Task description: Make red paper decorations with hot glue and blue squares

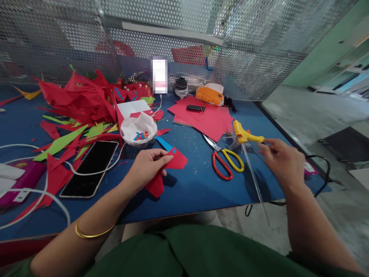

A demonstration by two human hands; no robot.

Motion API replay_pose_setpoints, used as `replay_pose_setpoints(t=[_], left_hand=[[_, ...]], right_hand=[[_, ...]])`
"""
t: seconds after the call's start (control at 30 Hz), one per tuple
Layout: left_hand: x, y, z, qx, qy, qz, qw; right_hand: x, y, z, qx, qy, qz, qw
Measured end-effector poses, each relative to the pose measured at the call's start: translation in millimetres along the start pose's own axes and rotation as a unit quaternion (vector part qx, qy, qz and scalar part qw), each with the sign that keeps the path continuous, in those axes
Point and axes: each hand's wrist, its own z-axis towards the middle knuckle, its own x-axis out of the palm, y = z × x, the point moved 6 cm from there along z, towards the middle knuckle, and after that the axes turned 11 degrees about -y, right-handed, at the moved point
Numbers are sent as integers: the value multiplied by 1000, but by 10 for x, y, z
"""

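My left hand (151,163) pinches a folded piece of red paper (178,159) between thumb and fingers. A small blue square sits on the paper near my thumb, and a blue strip (163,143) shows just behind it. My right hand (284,163) is at the handle end of a yellow hot glue gun (245,134), its curled fingers around the dark cord there. A long clear glue stick (256,184) runs from the gun past the table edge. Between my hands lie scissors (223,163) with one red and one yellow handle loop.
Red paper scraps (80,98) heap at the left. A paper-lined bowl (138,129) holds small red and blue bits. A black phone (90,169), white cables and red sheets (201,119) lie on the blue table (184,200). Perforated metal panels (161,23) stand behind.
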Motion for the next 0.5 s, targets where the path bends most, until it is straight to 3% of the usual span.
replay_pose_setpoints(t=[0.1, 0.23, 0.33, 0.5], left_hand=[[1, 0, 4, 2, 1, -1, 1000], [7, 0, 6, -3, 3, -5, 1000], [5, -6, -2, -7, 2, -4, 1000], [-10, 7, -2, -1, 8, 15, 1000]], right_hand=[[-55, -6, 45, 23, -36, -21, 999], [73, 148, 171, -108, -20, 13, 994], [301, 163, 300, -189, 28, -11, 982], [666, 148, 456, -249, 121, -34, 960]])
